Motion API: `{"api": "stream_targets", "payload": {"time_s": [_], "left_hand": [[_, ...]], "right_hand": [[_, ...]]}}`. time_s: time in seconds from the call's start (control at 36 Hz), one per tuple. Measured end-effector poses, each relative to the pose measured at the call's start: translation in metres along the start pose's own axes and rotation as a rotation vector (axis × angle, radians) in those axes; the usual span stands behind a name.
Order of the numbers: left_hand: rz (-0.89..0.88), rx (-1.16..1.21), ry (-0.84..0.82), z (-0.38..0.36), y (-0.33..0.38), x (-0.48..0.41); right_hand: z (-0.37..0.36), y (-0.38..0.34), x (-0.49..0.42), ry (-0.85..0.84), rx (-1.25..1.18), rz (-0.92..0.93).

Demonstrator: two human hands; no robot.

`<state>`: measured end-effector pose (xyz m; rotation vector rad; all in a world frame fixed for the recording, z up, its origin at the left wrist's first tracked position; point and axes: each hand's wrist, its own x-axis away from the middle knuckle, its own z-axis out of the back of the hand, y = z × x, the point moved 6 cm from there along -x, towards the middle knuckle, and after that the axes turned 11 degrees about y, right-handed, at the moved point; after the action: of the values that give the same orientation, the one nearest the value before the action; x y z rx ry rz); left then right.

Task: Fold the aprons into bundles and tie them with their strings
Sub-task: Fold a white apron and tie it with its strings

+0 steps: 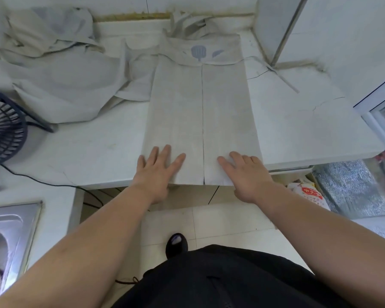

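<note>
One piece of at least two in hand, and only partway through. Pressing down on the near end of a pale grey cloth apron (200,112): left hand (156,174) with fingers (167,152) straight and spread, right hand (247,174) with fingers (226,163) laid out along the cloth and thumb hanging off the edge. Nothing gripped by either.

Flat on the white stone desk (298,130), both long sides turned in to meet at a centre line, stretching straight away from the fingers toward a blue utensil print (199,52) at the far end.

Well beyond the right fingers, trailing loose across the desk: a thin grey cloth string (285,81), untied. Far off beyond the left fingers: a crumpled pale grey cloth apron (53,70) in a heap, not yet started, near a dark blue round wire-grille fan (2,127).

Judged as done: lengthwise folding of the first piece. Judged as left: rolling or folding that strip up from the near end into a bundle, wrapping and knotting the strings, then repeating all of it for the heap.
</note>
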<state>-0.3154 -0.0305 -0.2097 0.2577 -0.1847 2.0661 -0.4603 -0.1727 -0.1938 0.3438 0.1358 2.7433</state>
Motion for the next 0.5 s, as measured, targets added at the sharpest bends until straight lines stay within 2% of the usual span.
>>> {"api": "stream_targets", "payload": {"time_s": [0.19, 0.33, 0.5], "left_hand": [[-0.087, 0.086, 0.108, 0.027, 0.002, -0.004], [-0.024, 0.251, 0.082, 0.046, -0.008, -0.020], [0.007, 0.409, -0.060, 0.058, -0.025, -0.036]], "right_hand": [[0.015, 0.002, -0.004, 0.004, -0.114, -0.020], [0.031, 0.006, -0.011, -0.052, -0.192, -0.072], [0.038, 0.018, -0.023, -0.103, -0.343, -0.195]]}}
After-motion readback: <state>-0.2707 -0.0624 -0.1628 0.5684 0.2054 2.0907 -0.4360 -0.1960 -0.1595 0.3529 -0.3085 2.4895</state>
